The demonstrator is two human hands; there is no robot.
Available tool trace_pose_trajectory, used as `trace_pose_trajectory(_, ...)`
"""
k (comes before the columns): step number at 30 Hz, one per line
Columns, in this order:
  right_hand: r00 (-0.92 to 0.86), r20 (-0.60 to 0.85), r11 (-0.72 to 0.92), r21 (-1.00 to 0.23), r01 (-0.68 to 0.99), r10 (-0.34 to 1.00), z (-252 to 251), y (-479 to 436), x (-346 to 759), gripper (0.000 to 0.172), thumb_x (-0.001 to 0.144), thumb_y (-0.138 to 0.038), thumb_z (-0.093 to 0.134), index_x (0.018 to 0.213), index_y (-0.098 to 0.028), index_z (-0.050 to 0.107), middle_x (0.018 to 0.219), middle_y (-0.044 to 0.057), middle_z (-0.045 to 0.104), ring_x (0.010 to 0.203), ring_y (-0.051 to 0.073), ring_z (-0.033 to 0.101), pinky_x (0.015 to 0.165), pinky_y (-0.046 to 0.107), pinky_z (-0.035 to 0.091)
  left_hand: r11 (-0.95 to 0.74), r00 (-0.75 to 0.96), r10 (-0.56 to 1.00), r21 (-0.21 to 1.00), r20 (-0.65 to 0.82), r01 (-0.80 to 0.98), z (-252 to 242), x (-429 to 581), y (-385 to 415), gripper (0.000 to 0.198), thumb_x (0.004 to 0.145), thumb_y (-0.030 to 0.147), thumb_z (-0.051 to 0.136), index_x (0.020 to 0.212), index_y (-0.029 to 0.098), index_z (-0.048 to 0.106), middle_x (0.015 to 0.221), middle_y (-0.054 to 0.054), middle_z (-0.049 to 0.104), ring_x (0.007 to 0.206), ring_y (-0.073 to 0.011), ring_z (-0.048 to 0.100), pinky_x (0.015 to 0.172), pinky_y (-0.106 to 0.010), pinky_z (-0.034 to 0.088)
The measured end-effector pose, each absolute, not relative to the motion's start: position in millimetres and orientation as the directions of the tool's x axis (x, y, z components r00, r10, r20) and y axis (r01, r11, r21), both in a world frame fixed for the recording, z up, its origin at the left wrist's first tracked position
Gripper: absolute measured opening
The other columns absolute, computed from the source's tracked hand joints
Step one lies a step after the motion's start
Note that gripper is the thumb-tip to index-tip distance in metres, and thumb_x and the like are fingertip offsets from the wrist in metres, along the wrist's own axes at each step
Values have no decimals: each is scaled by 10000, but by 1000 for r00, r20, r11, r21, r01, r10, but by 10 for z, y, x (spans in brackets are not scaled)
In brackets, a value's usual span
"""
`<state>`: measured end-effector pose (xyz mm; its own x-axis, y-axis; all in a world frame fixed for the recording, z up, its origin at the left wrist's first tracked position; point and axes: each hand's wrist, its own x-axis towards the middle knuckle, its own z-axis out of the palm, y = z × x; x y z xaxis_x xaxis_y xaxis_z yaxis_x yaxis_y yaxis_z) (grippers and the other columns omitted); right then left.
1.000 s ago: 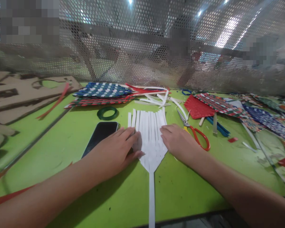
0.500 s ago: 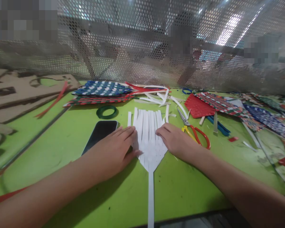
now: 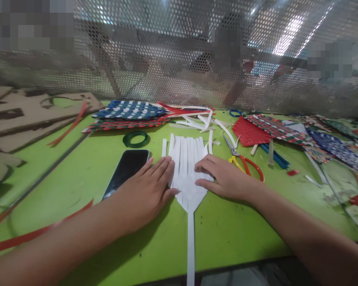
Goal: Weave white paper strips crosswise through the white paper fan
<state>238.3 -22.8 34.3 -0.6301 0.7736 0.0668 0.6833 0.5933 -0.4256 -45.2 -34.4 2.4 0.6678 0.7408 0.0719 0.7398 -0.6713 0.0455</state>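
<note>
The white strip piece is lying flat on the green bench, between the two forearms, and is serving as the reference for all positions. The left grip is resting palm-down on its left edge: the fingers are extending straight and close together, the thumb is standing apart, and nothing is being pinched. The right grip is bearing on its right side, standing partly open; the fingers are curling over the strips, with a clear gap separating thumb from forefinger. Whether any strip is being caught under the curled fingers cannot be determined.

The piece is forming a pointed paddle: smooth, narrow, ribbon-like strips are fanning away from the person, and a single flat stem is running back toward the person. A glossy black phone is lying left of the piece, and a smooth dark green ring is lying beyond its left edge. Scissors with steel blades and red and yellow handles are lying to its right. A blue and white woven piece, showing a checked texture, is lying beyond it, to the left.
</note>
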Motion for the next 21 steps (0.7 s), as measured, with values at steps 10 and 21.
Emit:
trace_pose_trajectory(10,-649,19,569,-502,652,760,390,-285,2340,270,1045,-267,577,1289,-211,677,1163,93,694,1118,233,619,991,385,479,-670,666,742,40,81,741,50,-440,-343,785,1072,625,253,1628,82,359,1690,-194,321,1587,-341,272,1298,-571,175)
trace_pose_trajectory(21,-660,-12,578,-472,666,751,388,-298,2281,246,1065,-229,519,1250,-196,678,1160,100,706,1110,238,627,970,386,482,-662,655,748,45,105,748,51,-407,-354,802,1066,632,256,1615,62,383,1672,-212,361,1571,-356,311,1293,-564,185)
